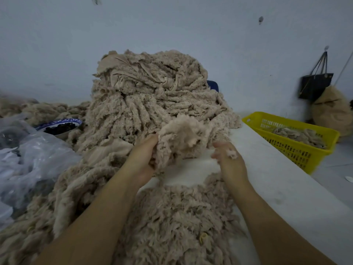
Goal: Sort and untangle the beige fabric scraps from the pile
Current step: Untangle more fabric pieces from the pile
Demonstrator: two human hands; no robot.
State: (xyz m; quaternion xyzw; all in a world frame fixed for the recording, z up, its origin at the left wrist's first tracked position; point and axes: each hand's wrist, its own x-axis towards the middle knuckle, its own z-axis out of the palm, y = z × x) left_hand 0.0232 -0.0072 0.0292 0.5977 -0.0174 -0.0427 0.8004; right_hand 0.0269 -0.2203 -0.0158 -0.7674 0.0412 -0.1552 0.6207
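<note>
At the foot of the beige pile point(152, 88) on the table point(267, 178), the left grip point(142, 157) clutches a fluffy scrap point(181, 136) while the right grip point(230, 161) pinches only a tuft point(232, 153), so a hard tug would likely shed fibres or drag tangled strips down.

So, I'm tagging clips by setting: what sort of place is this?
Probably a small textile workshop: a tall pile of beige fabric scraps on a white worktable, a yellow crate holding more scraps, and a plain painted wall behind.
</note>
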